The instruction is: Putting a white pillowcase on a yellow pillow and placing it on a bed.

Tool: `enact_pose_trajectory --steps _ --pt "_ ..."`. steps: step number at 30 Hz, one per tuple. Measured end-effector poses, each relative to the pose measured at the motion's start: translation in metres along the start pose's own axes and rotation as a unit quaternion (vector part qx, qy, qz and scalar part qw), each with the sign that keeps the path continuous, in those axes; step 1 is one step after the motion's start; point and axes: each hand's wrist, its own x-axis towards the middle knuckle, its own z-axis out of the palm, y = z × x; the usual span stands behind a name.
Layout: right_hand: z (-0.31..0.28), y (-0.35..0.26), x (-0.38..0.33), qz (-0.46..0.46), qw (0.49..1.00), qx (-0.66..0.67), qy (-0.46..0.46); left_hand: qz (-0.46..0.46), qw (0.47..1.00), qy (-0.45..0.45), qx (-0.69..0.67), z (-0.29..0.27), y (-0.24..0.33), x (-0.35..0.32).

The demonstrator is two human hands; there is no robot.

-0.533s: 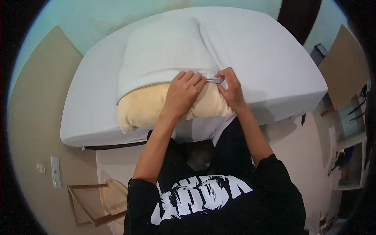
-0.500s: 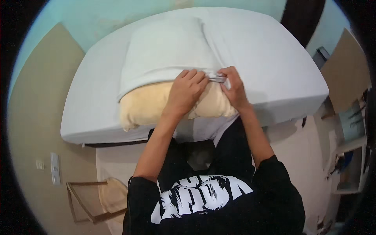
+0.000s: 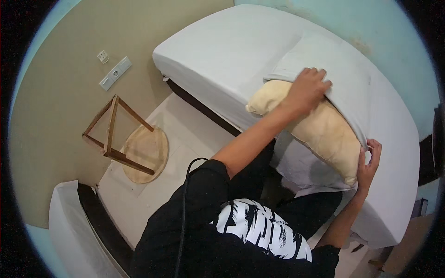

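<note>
A cream pillow (image 3: 320, 132) lies at the near edge of the mattress (image 3: 213, 51), its near end sticking out of a white pillowcase (image 3: 336, 62) that covers the far part. My left hand (image 3: 309, 89) is closed on the pillowcase's open edge, near the middle of the pillow, knuckles up. At the right end of that edge, my right hand (image 3: 368, 162) pinches the cloth between thumb and fingers, beside the pillow's corner. The pillow's far part is hidden under the case.
White cloth (image 3: 303, 162) hangs below the pillow at the bed's side. A wooden stool (image 3: 112, 125) lies tipped over on the floor by the beige wall. Another white-covered mattress (image 3: 69, 227) is at the lower left. A socket panel (image 3: 116, 73) is on the wall.
My view has swung left, bringing in the stool and wall sockets. My left hand has moved away from my right along the pillowcase edge; the right still holds the right end.
</note>
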Motion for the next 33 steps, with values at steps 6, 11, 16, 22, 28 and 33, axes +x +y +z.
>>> enact_pose_trajectory --steps 6,11,16,22,28,33 --pt "0.006 -0.039 0.017 0.041 0.997 -0.063 -0.017 0.025 1.000 0.002 -0.019 -0.015 -0.016 -0.011" --pt "-0.001 -0.036 0.012 0.015 0.998 -0.053 -0.013 0.078 0.997 0.016 -0.023 -0.017 -0.021 -0.017" --pt "0.008 -0.045 0.028 0.011 0.999 -0.052 -0.014 -0.053 0.996 0.012 -0.066 -0.031 -0.052 -0.025" --pt "0.030 -0.054 0.041 0.034 0.994 -0.098 -0.029 -0.105 0.986 -0.044 -0.124 -0.033 -0.061 -0.041" --pt "0.023 -0.049 0.026 0.029 0.996 -0.059 -0.060 -0.033 0.998 -0.017 -0.046 -0.036 -0.058 -0.054" --pt "0.036 -0.066 0.051 -0.044 0.996 -0.074 -0.023 -0.104 0.975 -0.051 -0.192 -0.038 -0.064 -0.039"
